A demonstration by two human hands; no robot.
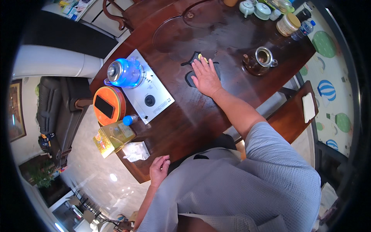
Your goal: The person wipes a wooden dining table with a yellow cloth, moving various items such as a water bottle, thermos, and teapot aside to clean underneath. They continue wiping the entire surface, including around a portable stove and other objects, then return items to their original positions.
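My right hand [206, 77] lies flat, fingers slightly spread, on a dark grey cloth [190, 79] with black edging and a yellow patch. The cloth is bunched on the dark wooden table [185, 107], partly hidden under the palm. My left hand [158, 171] rests by the table's near edge, fingers loosely curled together with nothing visible in them. Close to it sits a white pack of tissues [136, 151]. To the right of the cloth stands a lidless glass teapot [258, 62] with a metal rim and dark contents.
A blue-lit glass kettle [127, 72] stands on a silver heating plate [158, 105] at left. Beside it are an orange round tin [118, 98] bearing a phone [104, 106], a blue-capped bottle [129, 119] and a gold box [118, 133]. Jars, a water bottle [303, 30] and teaware [262, 11] line the far right.
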